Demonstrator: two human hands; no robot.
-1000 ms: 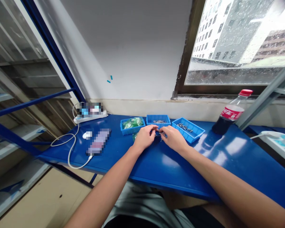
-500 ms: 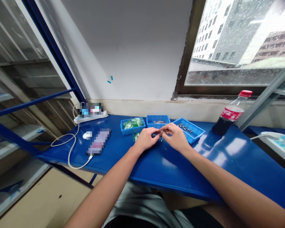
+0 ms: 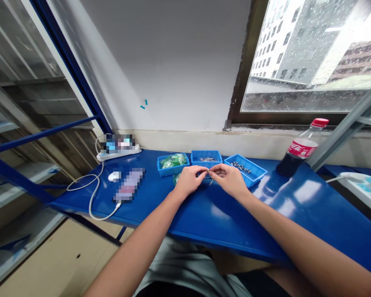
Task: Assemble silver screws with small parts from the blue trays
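Note:
My left hand (image 3: 190,180) and my right hand (image 3: 227,178) meet fingertip to fingertip above the blue table (image 3: 200,214). Each is closed in a pinch, and what they pinch is too small and too covered to name. A thin dark metal piece (image 3: 211,182) shows just below the right fingertips. Behind the hands stand three blue trays: the left tray (image 3: 165,171) holds green-and-white packets (image 3: 174,161), the middle tray (image 3: 206,153) holds slim metal pieces (image 3: 208,159), and the right tray (image 3: 257,178) holds small metal parts (image 3: 241,166). A green packet (image 3: 176,178) lies partly hidden by my left hand.
A cola bottle (image 3: 299,149) stands at the back right, near a grey metal post (image 3: 343,123). On the left lie a blurred phone-like device (image 3: 130,185) with a white cable (image 3: 94,210), a white mouse-like object (image 3: 113,177) and a power strip (image 3: 120,154).
My fingertips have shifted slightly while staying together, and the right fingers sit a little lower and more closed. The trays and other objects stay in place.

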